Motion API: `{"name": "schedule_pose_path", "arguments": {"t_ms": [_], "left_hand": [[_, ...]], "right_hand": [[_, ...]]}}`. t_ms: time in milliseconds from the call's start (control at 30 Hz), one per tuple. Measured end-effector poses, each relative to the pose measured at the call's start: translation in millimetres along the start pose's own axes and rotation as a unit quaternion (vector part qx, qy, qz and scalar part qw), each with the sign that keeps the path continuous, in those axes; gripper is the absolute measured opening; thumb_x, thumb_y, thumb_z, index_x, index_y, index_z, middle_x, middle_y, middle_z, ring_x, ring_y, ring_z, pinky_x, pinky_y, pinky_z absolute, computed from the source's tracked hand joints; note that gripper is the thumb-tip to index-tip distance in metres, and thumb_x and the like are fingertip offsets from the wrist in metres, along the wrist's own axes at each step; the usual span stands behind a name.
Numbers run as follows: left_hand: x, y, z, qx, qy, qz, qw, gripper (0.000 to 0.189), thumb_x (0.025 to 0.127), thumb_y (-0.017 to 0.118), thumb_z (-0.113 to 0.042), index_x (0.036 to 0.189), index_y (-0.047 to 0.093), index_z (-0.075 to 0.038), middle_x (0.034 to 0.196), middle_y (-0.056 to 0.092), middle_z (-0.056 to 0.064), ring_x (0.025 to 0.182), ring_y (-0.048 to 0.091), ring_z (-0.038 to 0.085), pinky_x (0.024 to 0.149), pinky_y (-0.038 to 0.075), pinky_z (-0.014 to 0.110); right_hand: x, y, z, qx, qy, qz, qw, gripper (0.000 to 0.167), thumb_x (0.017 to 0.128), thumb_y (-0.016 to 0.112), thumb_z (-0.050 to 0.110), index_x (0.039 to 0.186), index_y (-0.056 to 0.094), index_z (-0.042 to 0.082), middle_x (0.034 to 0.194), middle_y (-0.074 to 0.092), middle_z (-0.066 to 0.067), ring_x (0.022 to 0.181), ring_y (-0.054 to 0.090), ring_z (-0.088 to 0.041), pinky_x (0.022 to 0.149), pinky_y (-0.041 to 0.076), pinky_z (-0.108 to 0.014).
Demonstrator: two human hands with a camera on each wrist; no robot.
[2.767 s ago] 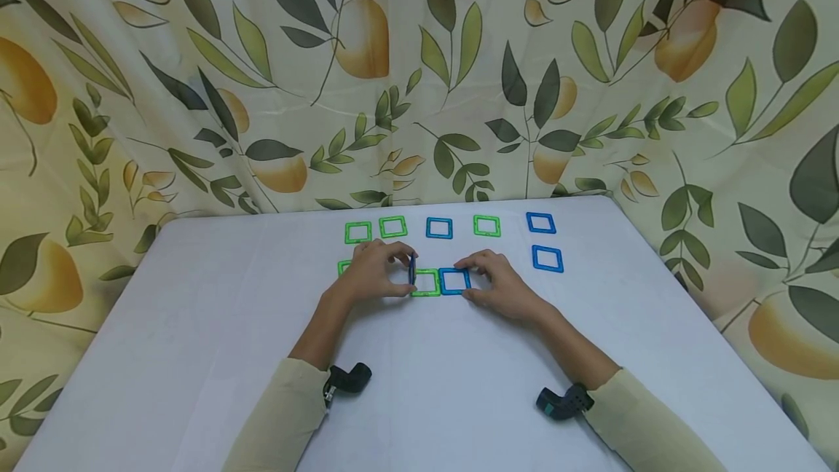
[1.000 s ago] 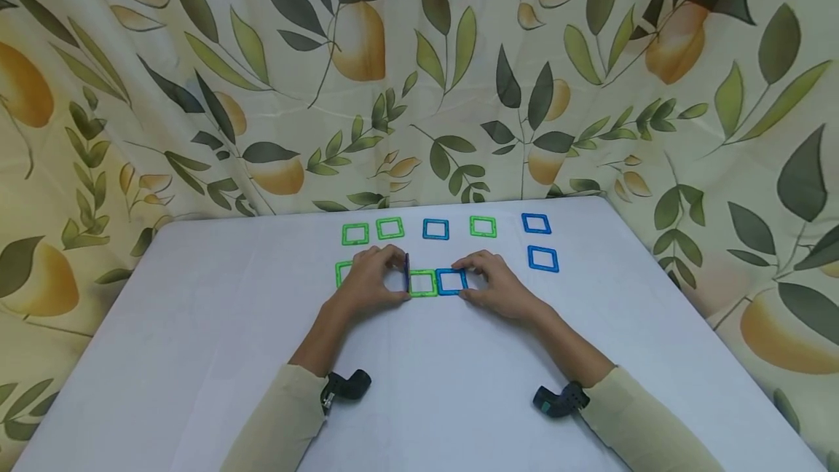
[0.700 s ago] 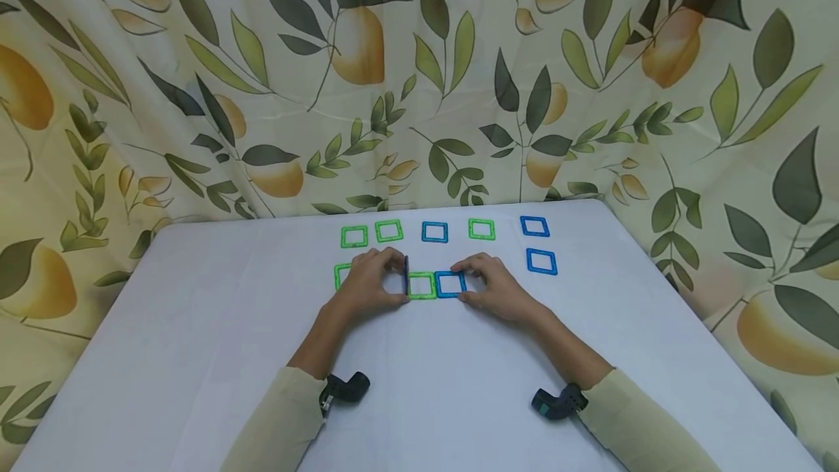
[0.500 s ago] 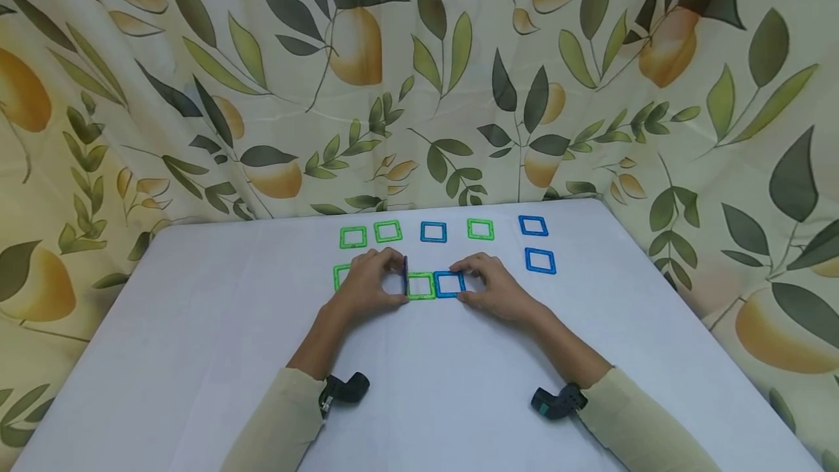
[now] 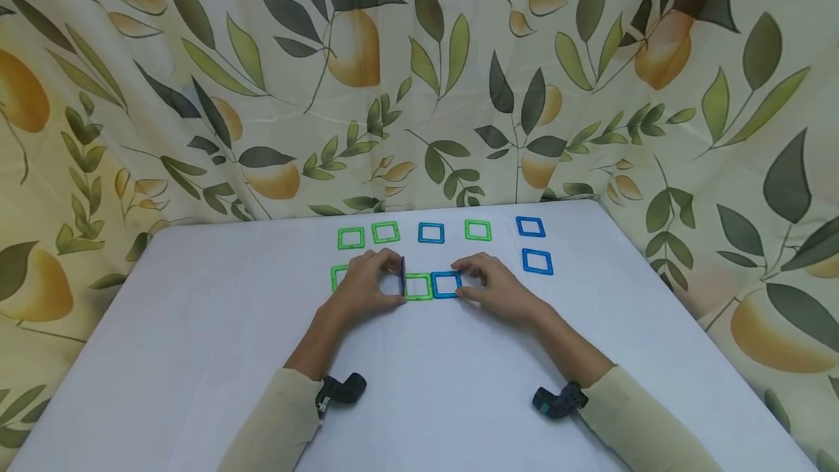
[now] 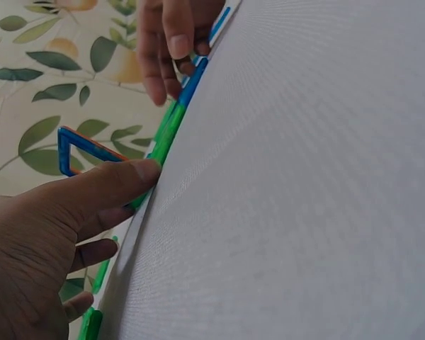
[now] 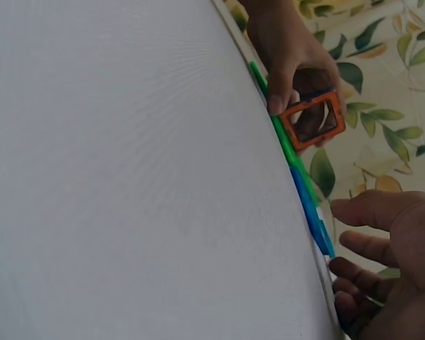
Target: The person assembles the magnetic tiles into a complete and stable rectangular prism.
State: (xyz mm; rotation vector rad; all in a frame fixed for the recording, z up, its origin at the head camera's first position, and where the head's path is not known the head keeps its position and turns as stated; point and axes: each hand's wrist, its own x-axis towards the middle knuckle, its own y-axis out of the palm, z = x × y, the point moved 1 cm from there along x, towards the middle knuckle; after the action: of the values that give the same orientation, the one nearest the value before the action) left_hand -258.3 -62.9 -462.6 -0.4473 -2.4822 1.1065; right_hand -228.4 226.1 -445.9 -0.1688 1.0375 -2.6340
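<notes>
In the head view my left hand (image 5: 363,284) pinches an upright square magnetic tile (image 5: 403,277), seen almost edge-on. The right wrist view shows an orange face on this upright tile (image 7: 290,131), while the left wrist view shows blue on it (image 6: 92,145). Its foot stands at the left edge of a flat green tile (image 5: 419,297). A flat blue tile (image 5: 446,296) lies edge to edge with the green one on its right. My right hand (image 5: 494,288) grips this blue tile at its right-hand corners, thumb in front and fingers behind.
Along the back of the white table (image 5: 419,384) lie green tiles (image 5: 350,247) and a blue tile (image 5: 431,241). Two more blue tiles (image 5: 537,272) sit at the right. Another green tile (image 5: 334,279) is partly hidden behind my left hand. A patterned curtain (image 5: 419,93) hangs behind.
My left thumb and fingers have shifted slightly down and left on the upright tile, which now stands at the green tile's edge. My right hand keeps its grip. The head view has shifted a little.
</notes>
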Motion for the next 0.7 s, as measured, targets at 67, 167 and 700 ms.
{"name": "schedule_pose_path", "arguments": {"t_ms": [67, 167, 700], "left_hand": [[0.3, -0.4, 1.0, 0.001, -0.001, -0.001, 1.0000, 0.064, 0.073, 0.099, -0.026, 0.126, 0.065, -0.016, 0.110, 0.069, -0.008, 0.106, 0.057, 0.015, 0.115, 0.032, 0.049], [-0.2, -0.7, 1.8, -0.001, -0.003, -0.001, 1.0000, 0.063, 0.073, 0.099, -0.026, 0.125, 0.066, -0.016, 0.109, 0.069, -0.009, 0.105, 0.057, 0.015, 0.114, 0.032, 0.048], [-1.6, -1.1, -2.3, -0.002, 0.003, -0.007, 1.0000, 0.061, 0.073, 0.099, -0.027, 0.124, 0.067, -0.016, 0.108, 0.069, -0.007, 0.104, 0.056, 0.016, 0.114, 0.031, 0.048]], "right_hand": [[0.1, -2.5, -0.7, -0.001, 0.000, -0.004, 1.0000, 0.046, 0.097, 0.076, 0.018, 0.140, 0.065, 0.011, 0.134, 0.060, -0.006, 0.119, 0.050, -0.028, 0.101, 0.043, -0.048], [-1.4, -6.1, -2.2, -0.006, 0.001, -0.014, 0.9999, 0.045, 0.096, 0.075, 0.017, 0.140, 0.065, 0.010, 0.135, 0.061, -0.008, 0.120, 0.051, -0.029, 0.102, 0.044, -0.049], [-10.2, -38.7, -25.1, -0.061, 0.035, -0.072, 0.9949, 0.048, 0.095, 0.079, 0.018, 0.140, 0.065, 0.007, 0.140, 0.057, -0.018, 0.130, 0.047, -0.040, 0.104, 0.043, -0.061]]}}
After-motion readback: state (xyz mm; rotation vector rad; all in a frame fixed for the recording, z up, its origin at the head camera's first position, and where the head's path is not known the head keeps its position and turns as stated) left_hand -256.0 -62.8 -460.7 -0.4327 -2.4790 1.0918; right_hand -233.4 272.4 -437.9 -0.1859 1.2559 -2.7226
